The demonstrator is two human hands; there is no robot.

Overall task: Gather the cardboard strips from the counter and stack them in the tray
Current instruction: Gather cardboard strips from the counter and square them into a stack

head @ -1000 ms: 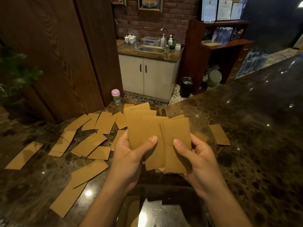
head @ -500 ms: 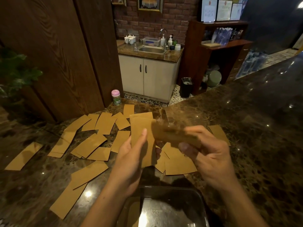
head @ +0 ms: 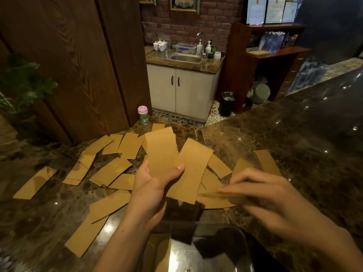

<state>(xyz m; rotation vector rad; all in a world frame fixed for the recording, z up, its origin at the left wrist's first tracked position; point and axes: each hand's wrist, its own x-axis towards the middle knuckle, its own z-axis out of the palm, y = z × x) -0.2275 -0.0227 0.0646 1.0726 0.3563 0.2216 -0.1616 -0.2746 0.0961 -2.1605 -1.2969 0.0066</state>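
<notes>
Mid-gathering: beyond the tray, the left hand grips fanned cardboard strips; the blurred right hand reaches for loose ones, grip unclear. Next, probably pinch another off the desk.

Café-like service area: marble counter, brick wall, small sink, framed certificates, bottled water.

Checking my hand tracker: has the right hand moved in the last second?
Yes. The right hand has shifted rightward: once left of the lone cardboard strip lying far right, it is now straight below it in view.
</notes>
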